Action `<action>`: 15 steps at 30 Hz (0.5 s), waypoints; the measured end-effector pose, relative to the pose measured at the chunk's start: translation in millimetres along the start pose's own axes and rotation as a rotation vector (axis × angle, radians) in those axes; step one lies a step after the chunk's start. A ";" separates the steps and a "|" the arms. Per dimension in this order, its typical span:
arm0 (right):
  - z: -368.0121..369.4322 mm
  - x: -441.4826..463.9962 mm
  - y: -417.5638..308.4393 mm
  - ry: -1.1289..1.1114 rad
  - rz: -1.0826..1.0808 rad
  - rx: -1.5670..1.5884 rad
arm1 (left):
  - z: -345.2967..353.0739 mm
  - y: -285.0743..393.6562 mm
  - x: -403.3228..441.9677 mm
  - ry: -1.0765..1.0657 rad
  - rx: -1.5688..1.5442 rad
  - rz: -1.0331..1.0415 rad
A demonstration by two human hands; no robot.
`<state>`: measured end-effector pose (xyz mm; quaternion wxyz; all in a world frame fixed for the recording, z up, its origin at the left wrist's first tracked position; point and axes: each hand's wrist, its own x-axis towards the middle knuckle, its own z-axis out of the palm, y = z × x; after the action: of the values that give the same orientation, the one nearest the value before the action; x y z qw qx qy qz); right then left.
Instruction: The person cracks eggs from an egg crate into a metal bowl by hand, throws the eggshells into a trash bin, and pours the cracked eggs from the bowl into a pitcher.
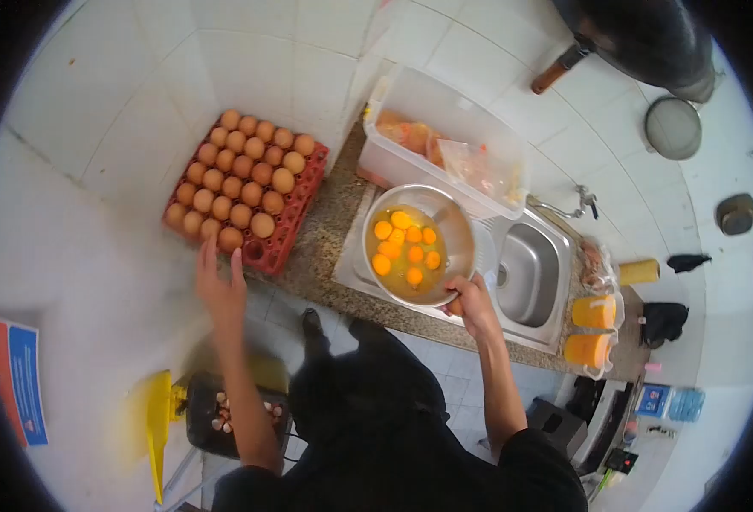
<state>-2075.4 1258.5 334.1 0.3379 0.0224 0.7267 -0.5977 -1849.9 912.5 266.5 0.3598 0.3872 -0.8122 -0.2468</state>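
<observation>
My left hand [220,282] is at the near edge of a stacked red egg tray [301,200], its fingers stretched out and apart. Its fingertips reach a brown egg [230,240] in the front row; whether they touch it I cannot tell. Several rows of brown eggs fill most of the tray. My right hand [474,307] is closed on the near right rim of a steel mixing bowl [459,243]. Inside the bowl lie several raw egg yolks [415,254] in clear egg white. Part of the right hand's fingers is hidden.
A clear plastic bin [445,98] with bagged food stands behind the bowl. Right of it are a steel sink [530,277], a tap [577,203] and orange-filled jugs [594,311]. Below my left arm, a black bin [210,410] holds eggshells.
</observation>
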 end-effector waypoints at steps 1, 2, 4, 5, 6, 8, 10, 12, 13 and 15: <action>-10.4 -7.5 -6.7 0.029 -0.017 -0.017 | 7.3 1.6 7.4 0.003 0.080 0.079; -18.2 -18.7 -20.1 0.066 -0.019 -0.039 | 13.4 1.3 12.1 0.008 0.162 0.159; -41.5 -24.4 -22.0 0.209 -0.055 -0.049 | 19.5 -9.1 19.0 -0.026 0.170 0.171; -50.1 -27.8 -23.6 0.277 -0.071 -0.055 | 22.6 -11.5 19.2 -0.042 0.178 0.175; -57.0 -32.0 -27.2 0.374 -0.059 -0.068 | 25.5 -12.5 17.9 0.014 0.181 0.203; -82.0 -30.2 -22.6 0.420 -0.156 -0.085 | 25.0 -8.0 18.3 -0.018 0.180 0.137; -95.1 -31.3 -29.2 0.464 -0.201 -0.121 | 25.8 -11.1 17.8 -0.032 0.166 0.097; -116.8 -20.9 -15.1 0.558 -0.285 -0.177 | 29.5 -19.9 17.9 -0.032 0.133 0.089; -122.4 -16.9 -11.1 0.605 -0.327 -0.204 | 30.0 -18.6 17.3 -0.011 0.121 0.081; -133.8 -13.8 -3.8 0.669 -0.341 -0.290 | 30.9 -15.5 15.0 0.028 0.098 0.067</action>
<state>-2128.6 1380.8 352.1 -0.0217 0.0468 0.8666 -0.4964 -1873.5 895.2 242.7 0.3598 0.3804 -0.8307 -0.1890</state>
